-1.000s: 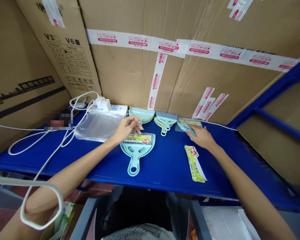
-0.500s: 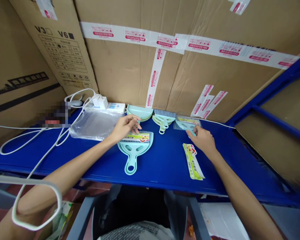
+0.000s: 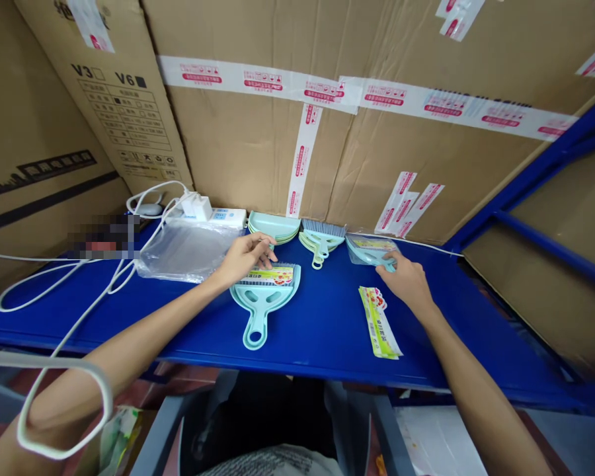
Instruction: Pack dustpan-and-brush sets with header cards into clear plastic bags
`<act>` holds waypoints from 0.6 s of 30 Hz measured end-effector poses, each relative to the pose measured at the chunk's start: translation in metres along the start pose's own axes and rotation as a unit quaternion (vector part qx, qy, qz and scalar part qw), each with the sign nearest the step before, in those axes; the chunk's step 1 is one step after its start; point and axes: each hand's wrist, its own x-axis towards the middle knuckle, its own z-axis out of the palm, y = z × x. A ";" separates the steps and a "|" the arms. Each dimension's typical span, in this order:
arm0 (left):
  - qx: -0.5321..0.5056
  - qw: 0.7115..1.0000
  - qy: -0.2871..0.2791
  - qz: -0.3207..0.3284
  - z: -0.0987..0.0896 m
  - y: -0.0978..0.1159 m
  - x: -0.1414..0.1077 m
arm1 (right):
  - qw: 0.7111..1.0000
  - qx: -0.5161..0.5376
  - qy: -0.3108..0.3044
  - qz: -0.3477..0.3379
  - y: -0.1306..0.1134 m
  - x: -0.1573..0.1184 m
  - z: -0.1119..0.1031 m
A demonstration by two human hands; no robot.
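My right hand [image 3: 405, 279] pinches the handle of a pale teal dustpan-and-brush set [image 3: 369, 251] in a clear bag, at the back right of the blue table. My left hand [image 3: 246, 259] hangs over the far edge of another dustpan-and-brush set [image 3: 258, 304], its fingers loosely bent and apart with nothing seen in them. That set lies handle towards me, a printed label card [image 3: 272, 274] across its grey bristles. Behind my left hand is a stack of dustpans [image 3: 274, 225]. Beside it, to the right, lie several stacked brushes [image 3: 322, 238].
Loose label cards [image 3: 379, 324] lie at the front right. Clear plastic bags [image 3: 188, 251] are at the left, near a power strip [image 3: 231, 217] with white cables. Cardboard [image 3: 248, 145] walls the back, and a blue metal frame [image 3: 535, 172] rises at the right.
My right hand has drawn the bagged set's handle slightly, and the set's near end looks raised. My left hand keeps about the same place. The whole view has shifted a little.
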 end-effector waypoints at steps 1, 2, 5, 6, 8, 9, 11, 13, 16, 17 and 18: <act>0.001 1.000 0.000 0.001 0.000 0.000 0.000 | 1.000 -0.005 -0.010 0.003 0.000 0.001 0.000; 0.001 1.000 0.001 0.002 0.000 -0.001 0.000 | 1.000 -0.009 -0.023 0.006 0.000 0.001 0.001; 0.002 1.000 -0.001 0.000 0.001 -0.002 0.001 | 0.997 -0.022 -0.071 0.013 0.000 0.001 0.003; 0.003 1.000 0.000 -0.001 0.001 -0.002 0.001 | 0.996 -0.030 -0.083 0.016 0.000 0.000 0.002; 0.004 1.000 0.003 -0.002 0.002 -0.002 0.001 | 0.995 -0.054 -0.080 0.016 0.000 -0.003 -0.002; 0.004 1.000 0.006 -0.001 0.002 -0.003 0.001 | 0.996 -0.067 -0.056 0.010 0.000 -0.005 -0.004; 0.002 1.000 0.007 0.001 0.002 -0.003 0.002 | 0.996 -0.088 0.022 -0.006 -0.001 -0.007 -0.009; -0.001 1.000 0.004 0.001 0.001 -0.002 0.002 | 0.994 -0.085 0.067 -0.017 -0.003 -0.007 -0.011; -0.004 1.000 0.003 0.003 0.001 -0.002 0.002 | 0.999 -0.051 -0.001 -0.021 -0.005 0.002 -0.004; -0.003 1.000 0.003 0.003 0.001 -0.002 0.001 | 0.998 -0.043 -0.028 -0.025 -0.005 0.008 0.001; -0.001 1.000 0.002 0.004 0.001 -0.002 0.001 | 0.998 -0.040 -0.049 -0.030 -0.003 0.014 0.006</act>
